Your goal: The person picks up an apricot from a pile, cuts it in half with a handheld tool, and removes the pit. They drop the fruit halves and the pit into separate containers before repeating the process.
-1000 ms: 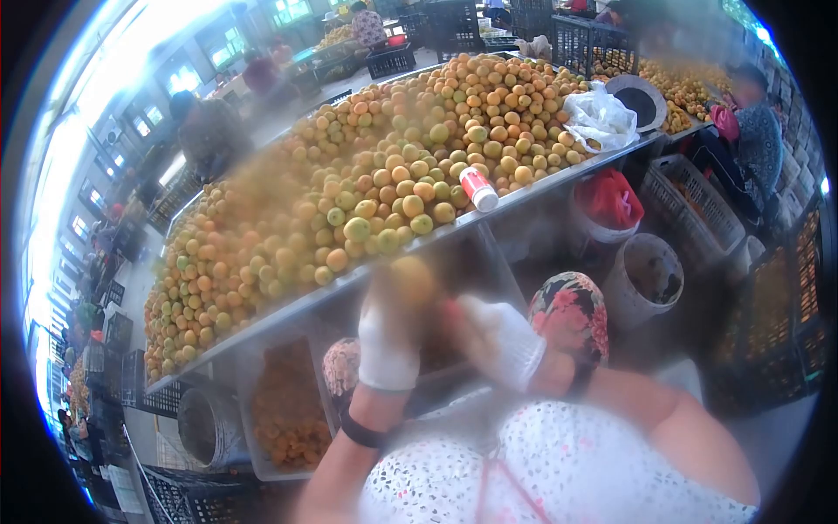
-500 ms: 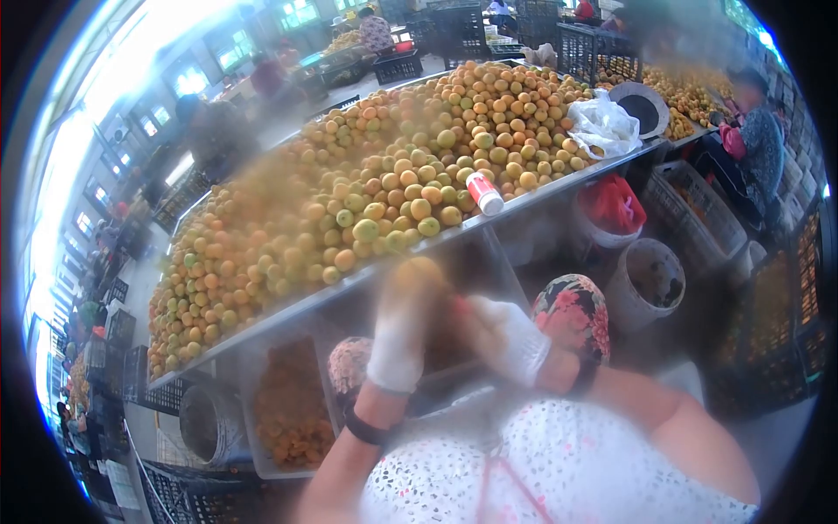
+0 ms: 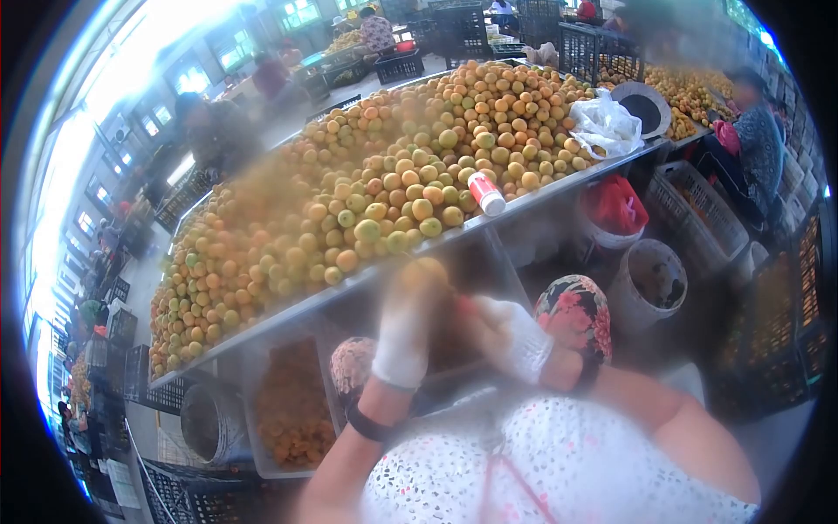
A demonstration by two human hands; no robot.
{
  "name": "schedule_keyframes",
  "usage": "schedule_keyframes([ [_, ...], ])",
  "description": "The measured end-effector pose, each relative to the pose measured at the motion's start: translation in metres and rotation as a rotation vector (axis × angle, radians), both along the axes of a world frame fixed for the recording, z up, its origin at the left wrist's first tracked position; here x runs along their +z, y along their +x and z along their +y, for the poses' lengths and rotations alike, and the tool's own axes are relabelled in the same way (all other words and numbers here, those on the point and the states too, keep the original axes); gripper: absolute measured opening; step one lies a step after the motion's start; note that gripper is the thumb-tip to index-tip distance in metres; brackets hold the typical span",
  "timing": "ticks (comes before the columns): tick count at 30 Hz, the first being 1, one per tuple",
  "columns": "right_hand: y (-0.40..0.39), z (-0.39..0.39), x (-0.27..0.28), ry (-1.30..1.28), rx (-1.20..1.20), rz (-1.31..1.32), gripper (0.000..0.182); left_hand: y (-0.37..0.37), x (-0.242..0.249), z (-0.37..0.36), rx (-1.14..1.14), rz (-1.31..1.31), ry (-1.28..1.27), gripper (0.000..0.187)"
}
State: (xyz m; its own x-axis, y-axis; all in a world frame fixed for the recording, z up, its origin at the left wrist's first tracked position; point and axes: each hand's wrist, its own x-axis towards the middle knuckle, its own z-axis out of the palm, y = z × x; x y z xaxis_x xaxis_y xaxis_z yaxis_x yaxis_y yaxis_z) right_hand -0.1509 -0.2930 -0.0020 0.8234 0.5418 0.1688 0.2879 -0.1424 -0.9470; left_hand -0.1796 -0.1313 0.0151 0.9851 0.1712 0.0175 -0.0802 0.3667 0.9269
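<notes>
The left hand point(image 3: 403, 336), in a white glove, is closed around a fruit point(image 3: 421, 272) held up just below the table edge point(image 3: 384, 271); the right hand point(image 3: 511, 336), also gloved, is curled close beside it with something small and red at its fingertips, too blurred to tell what, so whether it grips a tool I cannot tell. Both hands meet over the lap, and that closeness is the main risk: if the red thing is a blade, a slip off the round fruit would likely run toward the left fingers. A loosened grip would probably send the fruit down past the knees rather than into the tub point(image 3: 288, 406) down and to the left of the left hand. Above the hands, the heap point(image 3: 367, 192) rises right to the table's lip, so a knock upward could roll fruit off. Room is tight: table above, tub left, bucket point(image 3: 650, 279) right, free space only toward the body.
</notes>
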Motion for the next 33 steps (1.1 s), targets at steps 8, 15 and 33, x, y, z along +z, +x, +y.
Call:
schedule_keyframes([
  [8, 0.003, 0.000, 0.000, -0.021, 0.005, 0.021, 0.025, 0.005, -0.003, 0.003, -0.015, 0.014, -0.006, 0.037],
  [15, 0.002, 0.000, 0.000, 0.185, 0.018, 0.099, 0.021, 0.008, -0.008, 0.010, -0.059, -0.045, -0.031, 0.042],
  [33, 0.006, -0.009, -0.002, 0.548, -0.031, 0.449, 0.018, -0.157, 0.076, -0.040, -0.112, -0.899, 1.195, 0.046],
])
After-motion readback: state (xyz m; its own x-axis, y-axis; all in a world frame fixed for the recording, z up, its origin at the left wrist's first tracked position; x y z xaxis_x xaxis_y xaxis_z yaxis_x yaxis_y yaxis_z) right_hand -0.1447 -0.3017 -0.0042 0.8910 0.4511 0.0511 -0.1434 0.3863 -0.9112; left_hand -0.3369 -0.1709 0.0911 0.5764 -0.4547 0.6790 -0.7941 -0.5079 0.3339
